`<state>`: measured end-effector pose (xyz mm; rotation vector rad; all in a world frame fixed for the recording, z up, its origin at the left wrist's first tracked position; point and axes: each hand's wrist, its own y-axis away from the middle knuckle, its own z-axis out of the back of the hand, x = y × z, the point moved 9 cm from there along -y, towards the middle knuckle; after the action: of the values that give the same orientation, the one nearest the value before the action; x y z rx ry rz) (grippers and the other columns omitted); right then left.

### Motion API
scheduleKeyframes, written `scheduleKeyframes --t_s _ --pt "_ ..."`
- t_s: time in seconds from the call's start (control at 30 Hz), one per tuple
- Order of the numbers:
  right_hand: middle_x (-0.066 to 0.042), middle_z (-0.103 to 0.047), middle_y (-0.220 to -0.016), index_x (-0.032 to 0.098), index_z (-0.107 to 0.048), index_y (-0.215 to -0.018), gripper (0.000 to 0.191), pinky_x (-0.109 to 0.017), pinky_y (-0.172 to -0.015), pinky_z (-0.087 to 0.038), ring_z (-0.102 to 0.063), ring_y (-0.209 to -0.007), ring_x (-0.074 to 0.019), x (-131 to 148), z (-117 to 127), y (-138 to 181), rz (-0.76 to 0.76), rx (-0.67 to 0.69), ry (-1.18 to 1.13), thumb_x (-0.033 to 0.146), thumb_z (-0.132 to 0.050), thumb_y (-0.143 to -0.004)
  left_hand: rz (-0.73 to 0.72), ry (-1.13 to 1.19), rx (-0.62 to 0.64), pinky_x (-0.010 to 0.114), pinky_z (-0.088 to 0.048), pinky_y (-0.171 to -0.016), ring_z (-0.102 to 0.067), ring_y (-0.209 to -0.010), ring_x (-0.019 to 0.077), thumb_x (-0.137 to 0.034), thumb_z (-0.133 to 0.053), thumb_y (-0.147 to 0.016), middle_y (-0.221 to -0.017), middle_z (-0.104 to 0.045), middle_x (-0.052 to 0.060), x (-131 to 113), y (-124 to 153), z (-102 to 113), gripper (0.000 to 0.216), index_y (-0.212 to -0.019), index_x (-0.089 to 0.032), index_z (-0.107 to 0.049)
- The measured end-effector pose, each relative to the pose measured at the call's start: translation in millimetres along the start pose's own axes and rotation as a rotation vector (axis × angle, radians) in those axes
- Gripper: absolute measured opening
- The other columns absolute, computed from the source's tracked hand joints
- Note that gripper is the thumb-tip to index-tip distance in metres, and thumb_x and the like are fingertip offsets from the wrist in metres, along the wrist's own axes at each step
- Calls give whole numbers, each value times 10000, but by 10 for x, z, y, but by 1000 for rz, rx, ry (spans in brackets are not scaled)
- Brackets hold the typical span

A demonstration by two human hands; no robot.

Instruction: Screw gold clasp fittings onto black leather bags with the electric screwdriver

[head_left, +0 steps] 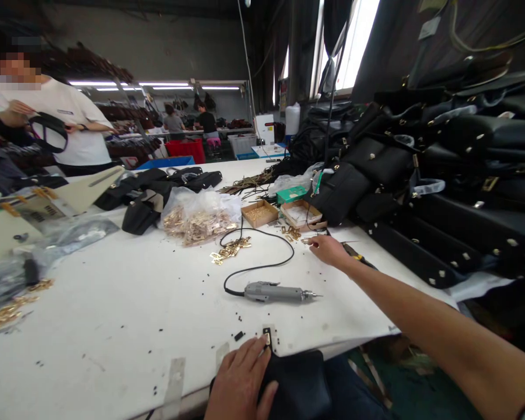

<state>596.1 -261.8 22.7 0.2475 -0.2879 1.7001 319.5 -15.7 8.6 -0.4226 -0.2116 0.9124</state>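
Observation:
At the table's near edge my left hand [245,376] lies with its fingers stretched out over a black leather bag [298,382]. Its fingertips touch a small gold plate [266,338] on the bag's black tab. My right hand [328,249] reaches far out to the right, fingers pinched together at a small gold metal fitting [305,240]. Just left of those fingers is a little pile of gold fittings [291,233]. Between the hands a grey electric screwdriver [276,292] rests on the table, its bit pointing right and its black cord curling back.
Black bags [441,192] are stacked high on the right. Beyond my right hand stand a cardboard box of small gold parts [259,213] and a second open box [301,214]. A clear bag of gold fittings [201,216] lies farther left. One co-worker [76,125] handles a black piece.

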Motion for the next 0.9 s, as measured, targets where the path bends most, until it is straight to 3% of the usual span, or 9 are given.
scheduleKeyframes --t_s 0.1,0.2,0.3,0.43,0.6,0.73,0.8,0.9 --pt "-92 -729 -1206 245 -753 -1199 335 -306 -834 -490 -664 -1084 -262 -182 -83 -400 2 21 85 233 -568 -920 -53 -29 -21 325 -544 -839 -689 -1103 219 -311 -665 -838 -1299 -715 42 18 23 -36 385 -1212 -222 -651" --pt "-90 -725 -1205 271 -771 -1161 294 -287 -804 -487 -660 -1087 -262 -191 -229 -650 54 67 136 263 -617 -912 -60 -46 14 317 -541 -857 -682 -1126 211 -332 -651 -865 -1326 -701 34 46 40 -94 387 -1238 -229 -645" --pt "-85 -735 -1140 276 -808 -1020 202 -274 -747 -472 -672 -1025 -258 -146 -314 -749 111 87 165 287 -643 -905 -48 -46 22 331 -548 -857 -682 -1124 221 -331 -661 -852 -1328 -701 37 51 27 -95 398 -1235 -224 -647" --pt "-53 -736 -1105 253 -785 -911 129 -246 -704 -439 -668 -993 -229 -80 -228 -684 163 39 173 259 -660 -879 -11 -7 27 366 -561 -830 -687 -1101 241 -288 -692 -805 -1314 -711 43 8 -23 -33 414 -1211 -212 -655" --pt "-50 -750 -1045 229 -725 -1020 170 -246 -643 -408 -669 -889 -203 103 -23 -233 175 -24 94 289 -586 -941 224 173 173 453 -514 -995 -615 -1245 265 -262 -676 -869 -1418 -643 29 27 -19 -17 422 -1288 -251 -625" --pt "-37 -749 -958 242 -729 -994 164 -256 -668 -436 -654 -752 -169 573 43 508 353 1 -181 348 -617 -937 316 298 279 496 -464 -1052 -555 -1322 273 -286 -642 -929 -1451 -612 42 19 2 -69 358 -1285 -255 -632" --pt "-46 -741 -983 250 -750 -955 168 -265 -714 -461 -662 -778 -170 840 2 941 462 58 -284 349 -615 -938 322 306 288 493 -457 -1045 -550 -1323 265 -265 -608 -956 -1440 -617 53 19 -4 -79 322 -1276 -246 -637" --pt "-37 -750 -913 267 -770 -952 182 -281 -724 -487 -672 -773 -188 1068 -179 1426 450 159 -381 376 -627 -928 314 286 269 475 -459 -1019 -566 -1290 244 -206 -560 -978 -1411 -632 61 19 -19 -72 289 -1252 -239 -648"
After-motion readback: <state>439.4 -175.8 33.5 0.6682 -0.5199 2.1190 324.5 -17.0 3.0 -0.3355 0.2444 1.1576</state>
